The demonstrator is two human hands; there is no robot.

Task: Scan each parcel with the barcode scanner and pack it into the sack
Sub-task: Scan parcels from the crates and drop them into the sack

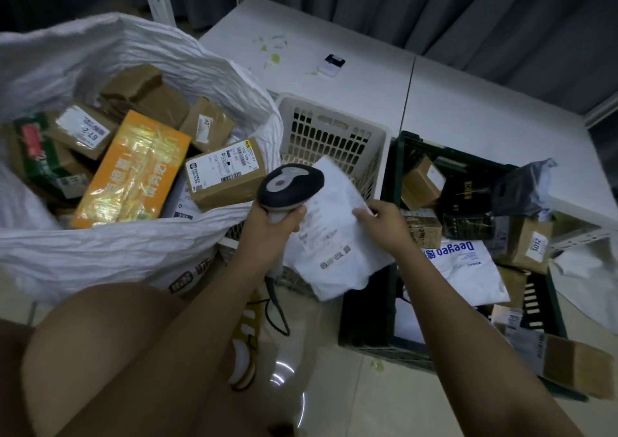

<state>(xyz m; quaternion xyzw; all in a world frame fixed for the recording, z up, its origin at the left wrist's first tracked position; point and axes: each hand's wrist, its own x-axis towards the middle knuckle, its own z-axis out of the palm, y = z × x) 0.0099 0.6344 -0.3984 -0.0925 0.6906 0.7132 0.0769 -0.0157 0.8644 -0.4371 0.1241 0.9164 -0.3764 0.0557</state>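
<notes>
Above basket (334, 128) — hands gripping scanner (290, 185), parcel (334, 236)

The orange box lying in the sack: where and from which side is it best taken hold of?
Probably across its two long side edges near the middle, coming from above. The orange box lies tilted with its broad taped face up on top of the brown parcels in the sack, so that face is exposed, while neighbours crowd its ends.
</notes>
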